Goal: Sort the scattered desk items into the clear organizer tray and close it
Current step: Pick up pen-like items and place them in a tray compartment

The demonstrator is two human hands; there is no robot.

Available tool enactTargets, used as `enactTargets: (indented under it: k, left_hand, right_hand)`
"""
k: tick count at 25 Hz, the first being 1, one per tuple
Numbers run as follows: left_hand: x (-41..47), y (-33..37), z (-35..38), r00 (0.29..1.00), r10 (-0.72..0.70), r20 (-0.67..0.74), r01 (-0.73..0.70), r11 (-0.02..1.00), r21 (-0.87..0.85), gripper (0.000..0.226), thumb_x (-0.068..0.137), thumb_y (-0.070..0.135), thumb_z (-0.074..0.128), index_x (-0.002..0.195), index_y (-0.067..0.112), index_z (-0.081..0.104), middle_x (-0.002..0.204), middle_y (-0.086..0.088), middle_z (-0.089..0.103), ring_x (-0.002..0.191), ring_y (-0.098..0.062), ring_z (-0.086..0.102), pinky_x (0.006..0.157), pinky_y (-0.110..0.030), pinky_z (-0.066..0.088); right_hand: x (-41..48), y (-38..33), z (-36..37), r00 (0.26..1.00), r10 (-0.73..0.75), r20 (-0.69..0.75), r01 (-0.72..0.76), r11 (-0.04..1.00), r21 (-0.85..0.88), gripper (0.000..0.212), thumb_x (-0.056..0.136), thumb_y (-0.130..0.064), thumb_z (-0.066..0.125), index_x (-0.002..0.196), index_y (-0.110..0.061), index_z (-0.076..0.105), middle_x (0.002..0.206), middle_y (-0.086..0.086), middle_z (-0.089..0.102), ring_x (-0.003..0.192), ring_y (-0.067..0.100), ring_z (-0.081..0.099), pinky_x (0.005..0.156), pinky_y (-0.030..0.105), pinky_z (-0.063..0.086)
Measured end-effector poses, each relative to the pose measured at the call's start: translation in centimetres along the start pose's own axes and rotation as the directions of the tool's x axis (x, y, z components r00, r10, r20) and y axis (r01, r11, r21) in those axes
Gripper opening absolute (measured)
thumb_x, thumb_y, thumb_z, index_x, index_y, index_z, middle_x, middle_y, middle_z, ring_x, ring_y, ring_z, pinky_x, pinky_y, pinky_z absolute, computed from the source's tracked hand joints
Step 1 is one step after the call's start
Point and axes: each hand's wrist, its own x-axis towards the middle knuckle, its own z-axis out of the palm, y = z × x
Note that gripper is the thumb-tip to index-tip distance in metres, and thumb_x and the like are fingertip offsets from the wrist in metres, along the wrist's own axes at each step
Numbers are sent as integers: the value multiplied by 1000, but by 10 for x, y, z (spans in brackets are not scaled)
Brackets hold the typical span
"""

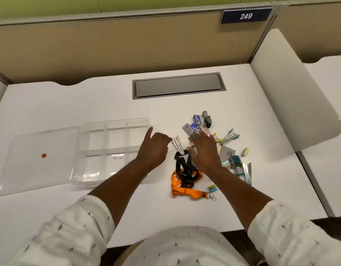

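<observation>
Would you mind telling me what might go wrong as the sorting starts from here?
1. The black lanyard and orange lanyard lie tangled, so lifting one may drag the other along.
2. The right hand hovers over a dense pile; small pieces like the yellow clip could get knocked further away.
3. The left hand overlaps the clear tray edge and might nudge it.

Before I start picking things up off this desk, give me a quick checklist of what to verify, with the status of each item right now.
1. Organizer tray open: ok, compartments exposed.
2. Lid out of the way: ok, flat on the desk left of the tray.
3. Compartments free: ok, nothing visible inside.
4. Left hand empty: ok, resting at the tray's right edge.
5. Right hand empty: cannot tell; it hovers open over the pile, palm hidden.
6. Lanyards separate: not ok, black and orange straps are tangled together.
</observation>
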Motion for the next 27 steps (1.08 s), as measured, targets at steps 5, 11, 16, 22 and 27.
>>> enactTargets:
  k: [5,11,16,22,27]
  left_hand:
    - [15,14,15,985,-19,171,25,999,-37,50,90,16,58,139,20,51,142,-3,54,133,-22,48,120,-48,11]
    - [40,5,34,943,42,331,-21,998,-66,66,88,7,55,149,25,36,161,-1,26,149,-26,20,121,-49,9]
    - [52,-3,46,941,80,328,-54,995,-88,59,89,10,58,145,27,43,156,-4,36,147,-26,23,120,-49,10]
    - [59,-10,43,963,114,243,-94,991,-91,29,85,8,62,112,19,63,125,-6,60,122,-29,50,111,-49,25]
    - [59,-19,39,976,129,175,-98,979,-177,21,87,17,64,108,21,61,103,-1,65,104,-26,58,111,-46,29]
  right_hand:
    - [9,-9,21,995,-19,102,25,998,-56,36,92,-41,53,115,-19,69,123,2,66,130,26,48,106,54,34]
    - [24,-8,32,987,-30,158,47,994,-103,33,89,-41,62,113,-20,69,111,3,69,115,26,56,96,45,33]
    - [30,-7,35,986,-38,163,57,993,-108,34,87,-43,65,111,-19,69,100,3,71,105,27,61,92,44,37]
    - [27,-7,40,987,-37,155,47,997,-62,37,84,-44,69,110,-17,69,96,3,72,99,26,63,92,44,35]
    - [31,-7,37,994,-16,110,21,999,-48,31,85,-36,68,107,-16,72,94,4,72,98,26,63,92,45,39]
